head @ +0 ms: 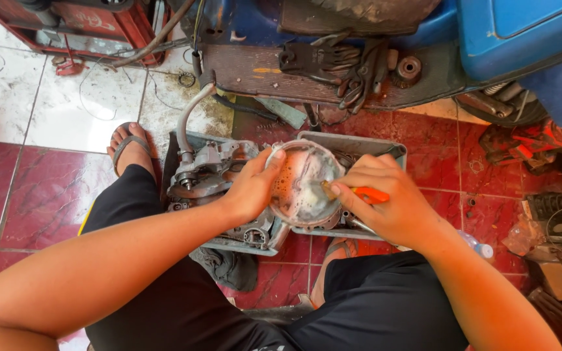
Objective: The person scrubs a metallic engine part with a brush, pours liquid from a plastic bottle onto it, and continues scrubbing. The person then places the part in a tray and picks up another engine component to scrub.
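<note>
Two hands meet at the middle of my view, over a grey tray on the red tiled floor. My left hand is curled around the left rim of a round metal cover, thumb hooked over its upper edge, holding it tilted toward me; its inside is wet and foamy. My right hand is closed on an orange-handled brush, with the brush end pressed against the cover's right inner side. Just left of the cover lies a grey engine casing with a curved hose rising from it. Farther off, a pair of dark gloves rests on the footboard of a blue scooter. Near my right forearm, a small plastic bottle lies on the floor. My sandalled foot shows at the left.
</note>
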